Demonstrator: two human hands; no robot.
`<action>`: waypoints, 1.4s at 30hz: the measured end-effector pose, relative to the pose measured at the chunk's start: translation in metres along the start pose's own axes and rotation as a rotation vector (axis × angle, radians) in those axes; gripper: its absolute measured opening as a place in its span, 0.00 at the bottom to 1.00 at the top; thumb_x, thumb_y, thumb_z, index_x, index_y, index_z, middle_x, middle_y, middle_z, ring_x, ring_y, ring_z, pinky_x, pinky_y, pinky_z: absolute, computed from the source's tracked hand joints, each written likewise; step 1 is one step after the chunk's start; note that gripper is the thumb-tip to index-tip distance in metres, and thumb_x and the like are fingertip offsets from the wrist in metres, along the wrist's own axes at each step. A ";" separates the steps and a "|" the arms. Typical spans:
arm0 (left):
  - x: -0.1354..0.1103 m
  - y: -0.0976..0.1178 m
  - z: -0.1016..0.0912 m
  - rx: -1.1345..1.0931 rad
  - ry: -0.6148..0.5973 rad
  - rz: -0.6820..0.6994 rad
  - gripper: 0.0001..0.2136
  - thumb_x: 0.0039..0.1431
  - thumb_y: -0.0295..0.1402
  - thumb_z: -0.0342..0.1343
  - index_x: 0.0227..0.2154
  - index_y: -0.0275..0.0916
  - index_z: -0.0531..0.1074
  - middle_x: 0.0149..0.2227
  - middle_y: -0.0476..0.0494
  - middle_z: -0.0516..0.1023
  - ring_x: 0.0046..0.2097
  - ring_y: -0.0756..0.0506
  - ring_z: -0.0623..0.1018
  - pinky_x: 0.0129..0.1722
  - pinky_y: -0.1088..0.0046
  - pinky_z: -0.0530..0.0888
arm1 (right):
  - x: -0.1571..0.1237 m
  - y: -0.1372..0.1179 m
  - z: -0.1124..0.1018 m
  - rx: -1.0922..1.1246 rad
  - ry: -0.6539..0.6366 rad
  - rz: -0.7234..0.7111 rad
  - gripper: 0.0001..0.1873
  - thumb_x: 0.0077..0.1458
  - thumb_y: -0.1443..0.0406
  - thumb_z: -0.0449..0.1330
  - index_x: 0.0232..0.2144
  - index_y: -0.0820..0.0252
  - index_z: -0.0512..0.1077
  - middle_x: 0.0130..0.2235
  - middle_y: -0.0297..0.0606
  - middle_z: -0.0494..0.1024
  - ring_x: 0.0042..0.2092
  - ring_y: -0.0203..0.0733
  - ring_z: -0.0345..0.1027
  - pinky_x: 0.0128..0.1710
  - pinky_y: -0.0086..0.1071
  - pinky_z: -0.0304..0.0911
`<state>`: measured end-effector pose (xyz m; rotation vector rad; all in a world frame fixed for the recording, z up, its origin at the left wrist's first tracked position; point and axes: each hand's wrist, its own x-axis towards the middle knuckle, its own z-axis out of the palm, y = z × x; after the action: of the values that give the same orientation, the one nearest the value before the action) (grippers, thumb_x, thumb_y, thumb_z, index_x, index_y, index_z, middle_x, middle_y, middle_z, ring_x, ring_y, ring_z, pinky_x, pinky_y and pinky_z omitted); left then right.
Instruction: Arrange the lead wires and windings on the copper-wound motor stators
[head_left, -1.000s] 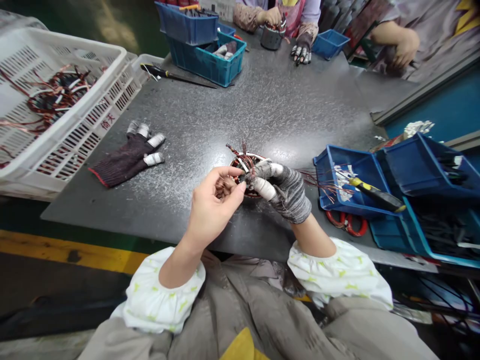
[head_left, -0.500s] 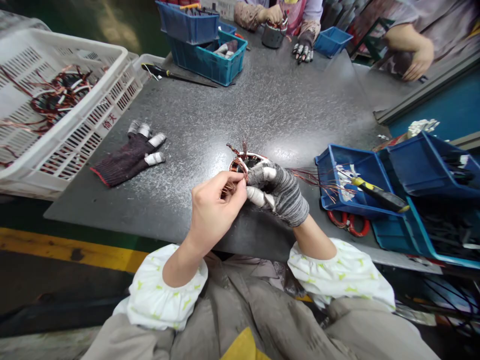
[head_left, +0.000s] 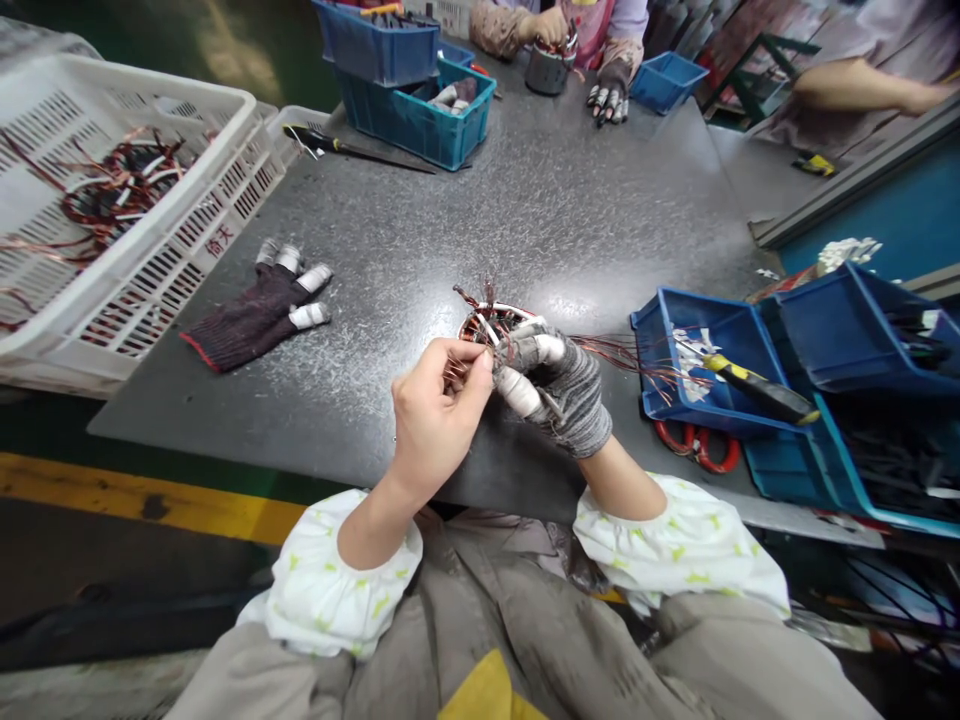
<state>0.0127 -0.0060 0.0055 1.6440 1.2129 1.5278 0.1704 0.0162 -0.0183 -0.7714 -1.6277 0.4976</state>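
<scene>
A ring-shaped motor stator point(head_left: 474, 325) with copper windings and white sleeving lies on the grey table in front of me, its near side covered by my hands. My left hand point(head_left: 442, 400), bare, is closed in a pinch on copper wires at the stator's near edge. Opposite it, my right hand point(head_left: 559, 385) wears a grey glove with white-taped fingertips, and its thumb and fingers pinch the same bundle of wires. Loose copper wires point(head_left: 615, 350) trail from the stator to the right. The exact spot between the fingertips is partly hidden.
On the left stand a white crate point(head_left: 247, 130) of wound coils and a dark glove point(head_left: 247, 315). At right are a blue bin point(head_left: 660, 400), a yellow-black tool point(head_left: 761, 390) and red-handled scissors point(head_left: 697, 445). Teal bins point(head_left: 457, 140) and a co-worker's gloved hand point(head_left: 609, 95) are across the table.
Both my hands have shifted slightly, the left a little to the right, still pinching at the stator's edge. At the far right, another person's arm has moved outward, exposing a yellow-black tool.
</scene>
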 end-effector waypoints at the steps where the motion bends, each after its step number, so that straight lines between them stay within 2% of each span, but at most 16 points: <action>1: 0.000 0.000 0.000 0.006 -0.003 0.008 0.05 0.65 0.34 0.60 0.35 0.40 0.75 0.27 0.54 0.78 0.25 0.54 0.74 0.28 0.79 0.71 | 0.001 0.000 -0.001 0.002 -0.003 -0.008 0.03 0.58 0.66 0.69 0.35 0.54 0.78 0.37 0.35 0.80 0.36 0.38 0.75 0.37 0.34 0.73; 8: -0.007 -0.004 0.001 -0.021 0.052 0.012 0.06 0.68 0.35 0.60 0.35 0.40 0.75 0.28 0.54 0.77 0.25 0.54 0.74 0.28 0.80 0.70 | 0.006 -0.007 -0.003 -0.004 -0.007 -0.007 0.02 0.61 0.67 0.66 0.34 0.56 0.78 0.36 0.36 0.80 0.36 0.38 0.75 0.36 0.34 0.73; 14: -0.011 -0.009 0.002 -0.040 0.062 -0.017 0.09 0.68 0.41 0.60 0.37 0.40 0.76 0.31 0.49 0.80 0.30 0.51 0.79 0.32 0.78 0.75 | 0.001 -0.002 -0.002 -0.033 0.012 -0.042 0.01 0.60 0.65 0.68 0.36 0.54 0.79 0.37 0.37 0.81 0.39 0.42 0.77 0.41 0.39 0.74; 23: -0.010 -0.008 0.001 -0.170 0.055 -0.089 0.08 0.66 0.40 0.63 0.37 0.41 0.77 0.34 0.47 0.82 0.33 0.50 0.81 0.34 0.76 0.77 | -0.004 0.004 0.000 -0.039 0.029 -0.053 0.05 0.59 0.65 0.68 0.39 0.52 0.78 0.40 0.38 0.81 0.42 0.44 0.78 0.45 0.43 0.75; 31: -0.006 -0.007 -0.001 -0.246 0.048 -0.119 0.10 0.62 0.41 0.67 0.34 0.40 0.77 0.32 0.47 0.82 0.32 0.50 0.81 0.31 0.77 0.77 | 0.003 0.000 -0.001 -0.099 0.028 -0.107 0.02 0.59 0.66 0.67 0.36 0.53 0.77 0.36 0.36 0.81 0.37 0.41 0.76 0.38 0.38 0.74; 37: -0.005 -0.003 -0.003 -0.259 0.012 -0.132 0.10 0.60 0.40 0.67 0.33 0.40 0.76 0.33 0.47 0.83 0.32 0.50 0.82 0.31 0.78 0.77 | 0.003 0.000 -0.001 -0.074 0.030 -0.115 0.05 0.58 0.68 0.68 0.36 0.53 0.77 0.36 0.36 0.80 0.38 0.41 0.76 0.40 0.39 0.73; 42: -0.003 -0.001 -0.003 -0.236 0.015 -0.148 0.11 0.60 0.42 0.67 0.32 0.40 0.75 0.31 0.48 0.81 0.30 0.51 0.80 0.30 0.78 0.77 | 0.003 -0.001 0.000 -0.125 0.033 -0.114 0.02 0.59 0.66 0.67 0.36 0.52 0.77 0.37 0.37 0.81 0.39 0.43 0.77 0.40 0.40 0.74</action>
<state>0.0100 -0.0090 0.0035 1.3621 1.0895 1.5285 0.1697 0.0178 -0.0159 -0.7703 -1.6733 0.3032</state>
